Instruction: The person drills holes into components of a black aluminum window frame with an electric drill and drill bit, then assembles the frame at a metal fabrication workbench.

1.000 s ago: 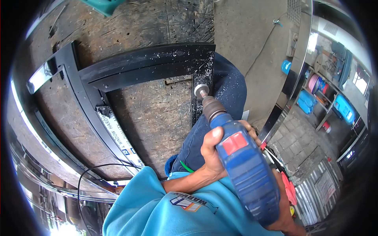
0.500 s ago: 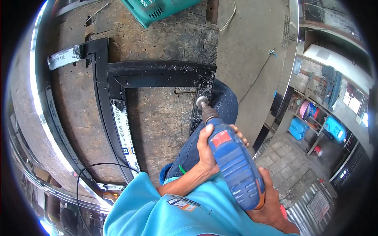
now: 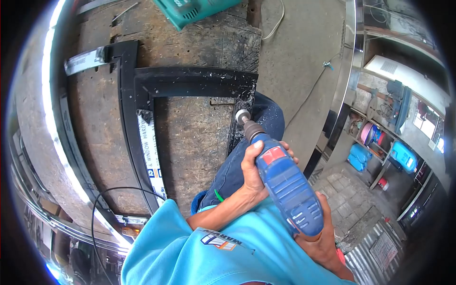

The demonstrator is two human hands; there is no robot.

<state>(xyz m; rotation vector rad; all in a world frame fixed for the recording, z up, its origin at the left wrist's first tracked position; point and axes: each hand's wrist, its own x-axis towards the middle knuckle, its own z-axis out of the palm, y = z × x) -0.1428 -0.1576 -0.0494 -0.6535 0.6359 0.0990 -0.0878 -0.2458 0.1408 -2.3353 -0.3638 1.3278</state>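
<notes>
A blue power drill (image 3: 289, 187) points up and left, with a round cutting bit (image 3: 242, 115) in its chuck. The bit meets the black metal frame (image 3: 194, 83) near its right corner, where pale shavings are scattered. My left hand (image 3: 254, 166) is wrapped round the front of the drill body, its fingertips showing on the far side. Behind it, my right hand (image 3: 320, 242) grips the rear of the drill; its handle is hidden. The frame lies on a worn wooden bench (image 3: 190, 142), with printed tape (image 3: 149, 147) along one bar.
A green power tool (image 3: 190, 12) lies at the bench's top edge. My leg (image 3: 268, 118) in dark trousers is beside the frame's corner. A black cable (image 3: 121, 187) curves at lower left. Shelves with blue containers (image 3: 403, 156) stand at the right.
The view has shifted slightly. The rear of the drill and my right hand have moved a little up and to the right; both hands keep their hold, and the bit remains at the frame.
</notes>
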